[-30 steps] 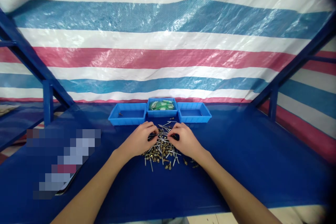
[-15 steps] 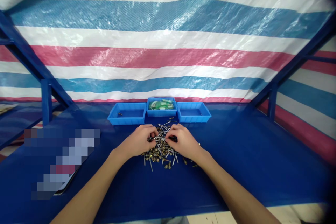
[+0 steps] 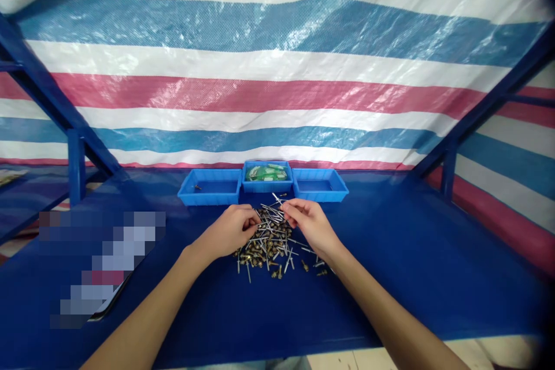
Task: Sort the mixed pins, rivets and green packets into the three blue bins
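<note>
- The right hand holds a silver pin between thumb and forefinger, the grip narrow, with the pin's far end jutting past the fingertips.
- That pin's long axis slants away from the person and to the left, so its outer end points toward the middle tray (whether it touches another pin crossing it there, I cannot tell).
- The left hand has its thumb and fingers drawn in close at the left edge of the heap; what, if anything, it pinches, I cannot tell.
- The heap of pins and brass screws lies on the blue table, between the hands and spreading toward the person, its pieces pointing every which way.
- The held pin sits beyond the far edge of the heap, plainly nearer the right fingertips than the left.
- Past it stand three trays in a row: the left tray with a small piece inside, the middle one with green packets, and the right tray.
- A few loose screws lie beside the right wrist, apart from the heap.
</note>
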{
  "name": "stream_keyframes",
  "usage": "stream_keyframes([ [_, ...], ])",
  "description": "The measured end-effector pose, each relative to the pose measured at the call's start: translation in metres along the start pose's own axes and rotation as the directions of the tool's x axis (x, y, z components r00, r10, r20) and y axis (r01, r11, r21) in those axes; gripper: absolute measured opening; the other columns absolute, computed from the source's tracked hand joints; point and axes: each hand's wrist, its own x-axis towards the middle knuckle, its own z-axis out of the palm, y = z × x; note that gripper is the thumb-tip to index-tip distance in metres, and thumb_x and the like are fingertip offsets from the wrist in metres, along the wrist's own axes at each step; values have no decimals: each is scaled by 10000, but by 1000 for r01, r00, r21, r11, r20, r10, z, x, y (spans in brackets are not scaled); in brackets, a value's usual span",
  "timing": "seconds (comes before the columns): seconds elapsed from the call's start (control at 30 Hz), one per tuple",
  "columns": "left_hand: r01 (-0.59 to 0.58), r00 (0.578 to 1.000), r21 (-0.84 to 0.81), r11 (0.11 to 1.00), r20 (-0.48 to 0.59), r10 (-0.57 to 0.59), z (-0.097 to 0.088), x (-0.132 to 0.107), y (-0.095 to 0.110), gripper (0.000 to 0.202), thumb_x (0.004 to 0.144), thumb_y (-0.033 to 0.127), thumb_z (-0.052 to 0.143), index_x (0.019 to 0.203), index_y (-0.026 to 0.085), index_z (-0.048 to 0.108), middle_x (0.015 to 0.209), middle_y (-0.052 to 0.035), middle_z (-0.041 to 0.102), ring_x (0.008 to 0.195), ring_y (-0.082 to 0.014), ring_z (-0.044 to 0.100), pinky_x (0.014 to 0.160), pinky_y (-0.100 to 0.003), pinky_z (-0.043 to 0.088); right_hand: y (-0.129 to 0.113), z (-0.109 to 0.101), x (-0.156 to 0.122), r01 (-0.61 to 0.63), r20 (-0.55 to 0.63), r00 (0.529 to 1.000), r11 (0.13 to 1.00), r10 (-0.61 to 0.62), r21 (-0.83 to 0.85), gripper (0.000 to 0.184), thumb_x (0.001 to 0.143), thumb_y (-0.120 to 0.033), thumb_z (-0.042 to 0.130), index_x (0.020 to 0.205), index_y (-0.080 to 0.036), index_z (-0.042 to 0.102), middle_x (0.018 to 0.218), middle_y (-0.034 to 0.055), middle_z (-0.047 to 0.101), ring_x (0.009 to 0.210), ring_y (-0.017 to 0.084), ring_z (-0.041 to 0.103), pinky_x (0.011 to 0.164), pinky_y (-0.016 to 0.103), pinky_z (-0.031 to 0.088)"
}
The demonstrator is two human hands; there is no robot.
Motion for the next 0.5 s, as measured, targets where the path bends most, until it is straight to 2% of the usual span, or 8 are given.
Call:
stream_keyframes([
  [0.23, 12, 1000, 5, 1000, -14, -12, 0, 1, -1, 184, 901, 178, 481, 857, 194, 660, 765, -4, 581, 641, -128, 541, 593, -240, 390, 0, 0, 0, -99, 15, 995, 967, 98, 235, 230, 747, -375, 723, 730, -146, 711, 615, -9, 567, 554, 81, 442, 523, 236, 319],
  [0.3, 7, 1000, -4, 1000, -28, -7, 0, 1, -1, 183, 918, 194, 471, 869, 197, 647, 802, -7, 594, 680, -135, 554, 616, -242, 401, -4, -3, 1, -143, 29, 989, 928, 142, 345, 202, 715, -336, 758, 710, -140, 709, 597, -15, 553, 551, 74, 434, 524, 227, 328],
  [0.4, -4, 999, -18, 1000, -45, 4, 1, 0, -1, 178, 934, 205, 458, 896, 201, 631, 864, -14, 618, 754, -145, 572, 660, -245, 416, -11, -11, 5, -170, -43, 972, 814, 233, 556, 186, 701, -313, 775, 748, -141, 720, 616, -11, 566, 550, 65, 425, 526, 213, 353],
  [0.47, -12, 999, -28, 1000, -53, 10, 1, 1, -1, 177, 939, 202, 452, 912, 201, 627, 886, -17, 627, 781, -149, 578, 677, -246, 424, -14, -16, 5, -197, -70, 951, 767, 301, 610, 250, 733, -373, 745, 826, -142, 733, 649, 7, 595, 538, 66, 418, 497, 209, 346],
  [0.5, -12, 998, -35, 999, -58, 10, 1, 1, -1, 174, 938, 200, 454, 919, 201, 627, 885, -17, 629, 775, -147, 578, 674, -246, 426, -15, -18, 5, -226, -57, 946, 774, 320, 592, 286, 748, -403, 725, 864, -141, 736, 656, 15, 605, 530, 69, 415, 475, 208, 328],
])
